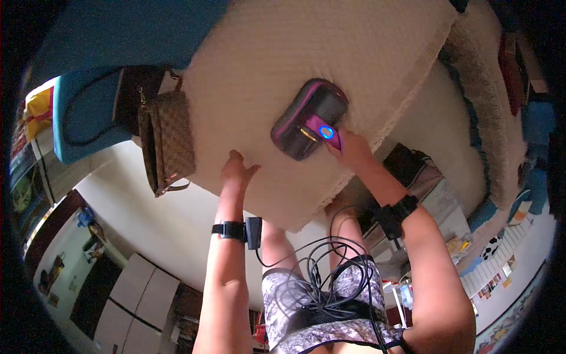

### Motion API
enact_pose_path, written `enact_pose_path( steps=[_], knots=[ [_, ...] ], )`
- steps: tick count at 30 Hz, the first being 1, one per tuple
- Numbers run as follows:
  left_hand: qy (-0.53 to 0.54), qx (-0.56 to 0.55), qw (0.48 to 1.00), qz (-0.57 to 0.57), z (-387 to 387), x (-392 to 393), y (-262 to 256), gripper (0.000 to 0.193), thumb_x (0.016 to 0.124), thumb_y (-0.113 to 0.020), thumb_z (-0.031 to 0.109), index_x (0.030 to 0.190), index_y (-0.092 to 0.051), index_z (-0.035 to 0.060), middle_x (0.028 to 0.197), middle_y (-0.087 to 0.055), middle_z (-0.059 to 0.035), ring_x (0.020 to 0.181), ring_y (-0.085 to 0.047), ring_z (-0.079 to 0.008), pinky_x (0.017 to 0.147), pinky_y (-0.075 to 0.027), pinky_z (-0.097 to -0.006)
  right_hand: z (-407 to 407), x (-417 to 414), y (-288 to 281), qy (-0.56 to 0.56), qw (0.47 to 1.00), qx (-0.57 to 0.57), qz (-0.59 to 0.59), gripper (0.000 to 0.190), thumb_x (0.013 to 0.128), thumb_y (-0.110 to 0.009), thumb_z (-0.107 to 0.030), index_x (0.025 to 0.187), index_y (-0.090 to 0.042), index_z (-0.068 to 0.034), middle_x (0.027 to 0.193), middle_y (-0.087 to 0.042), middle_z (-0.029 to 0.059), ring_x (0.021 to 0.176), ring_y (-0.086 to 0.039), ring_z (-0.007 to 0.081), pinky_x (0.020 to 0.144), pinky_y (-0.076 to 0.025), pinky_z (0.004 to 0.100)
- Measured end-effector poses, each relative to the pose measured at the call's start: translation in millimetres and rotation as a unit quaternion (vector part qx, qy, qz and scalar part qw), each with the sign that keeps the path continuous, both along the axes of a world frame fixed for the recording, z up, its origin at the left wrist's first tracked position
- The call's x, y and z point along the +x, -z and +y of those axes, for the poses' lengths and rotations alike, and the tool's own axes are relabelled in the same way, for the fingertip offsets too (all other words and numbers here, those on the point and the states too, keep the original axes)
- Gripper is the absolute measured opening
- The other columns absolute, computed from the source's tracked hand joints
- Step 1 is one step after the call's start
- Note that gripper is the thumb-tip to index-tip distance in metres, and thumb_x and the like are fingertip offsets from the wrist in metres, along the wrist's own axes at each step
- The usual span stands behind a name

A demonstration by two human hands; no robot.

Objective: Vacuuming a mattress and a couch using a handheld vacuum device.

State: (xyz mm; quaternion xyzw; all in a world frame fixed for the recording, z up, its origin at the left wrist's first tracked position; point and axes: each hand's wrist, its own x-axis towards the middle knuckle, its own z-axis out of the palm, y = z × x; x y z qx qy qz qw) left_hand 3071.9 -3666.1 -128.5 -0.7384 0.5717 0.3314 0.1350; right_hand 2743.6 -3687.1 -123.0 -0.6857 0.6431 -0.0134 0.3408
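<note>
A black and purple handheld vacuum cleaner, probably a mattress type, lies on a beige ribbed blanket spread over a bed. Its purple grip bears a glowing blue ring, and my right hand is closed round the grip's near end. To the left, my left hand rests on or just above the blanket, thumb and fingers apart, holding nothing. Which of the two cannot be told.
A brown checked handbag stands at the blanket's left edge, near a blue padded piece. Black cables hang in loops at my waist. A fringed beige cover lies to the right. Pale cabinets stand at lower left.
</note>
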Motion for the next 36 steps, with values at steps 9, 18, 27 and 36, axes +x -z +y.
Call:
enact_pose_path(
  steps=[9, 18, 27, 36],
  knots=[
    [-0.009, 0.086, 0.996, -0.018, 30.0, -14.7, 41.9, 0.123, 0.047, -0.085, 0.044, 0.139, -0.02, -0.0054, 0.13, -0.047, -0.0222, 0.122, -0.044, -0.0311, 0.101, -0.037, -0.0376, 40.0, -23.2, -18.5, -0.012, 1.0, 0.028, -0.009, 0.039, 0.078, -0.065, -0.035, 0.094, -0.05, -0.004, 0.079, -0.061, 0.0221, 0.073, -0.06, 0.0417, 0.063, -0.047, 0.0489],
    [-0.043, 0.088, 0.995, -0.026, 28.6, -1.4, 81.4, 0.117, 0.04, -0.088, 0.039, 0.132, -0.031, -0.0056, 0.121, -0.054, -0.0207, 0.109, -0.055, -0.0328, 0.088, -0.048, -0.0382, 62.9, -65.4, -34.0, -0.039, 0.99, 0.121, 0.056, 0.046, 0.078, -0.064, -0.039, 0.103, -0.052, -0.003, 0.087, -0.062, 0.0218, 0.08, -0.061, 0.0404, 0.07, -0.049, 0.0479],
    [0.019, -0.048, 0.998, -0.022, 43.4, -5.9, 104.8, 0.12, 0.041, -0.089, 0.037, 0.135, -0.028, -0.006, 0.126, -0.05, -0.0196, 0.113, -0.053, -0.0302, 0.091, -0.046, -0.0383, 20.2, -31.8, -87.7, -0.011, 0.994, 0.095, 0.058, 0.046, 0.081, -0.062, -0.041, 0.104, -0.054, -0.003, 0.088, -0.063, 0.0227, 0.08, -0.061, 0.0416, 0.071, -0.049, 0.0487],
    [-0.102, 0.046, 0.994, -0.018, 42.4, -2.4, 102.9, 0.11, 0.039, -0.089, 0.036, 0.127, -0.037, -0.0072, 0.111, -0.058, -0.0194, 0.103, -0.058, -0.0322, 0.084, -0.049, -0.0396, -201.9, 168.6, -40.2, -0.349, 0.934, -0.027, -0.076, 0.04, 0.078, -0.062, -0.04, 0.1, -0.057, -0.008, 0.086, -0.063, 0.0194, 0.081, -0.06, 0.0389, 0.069, -0.048, 0.0466]
  ],
)
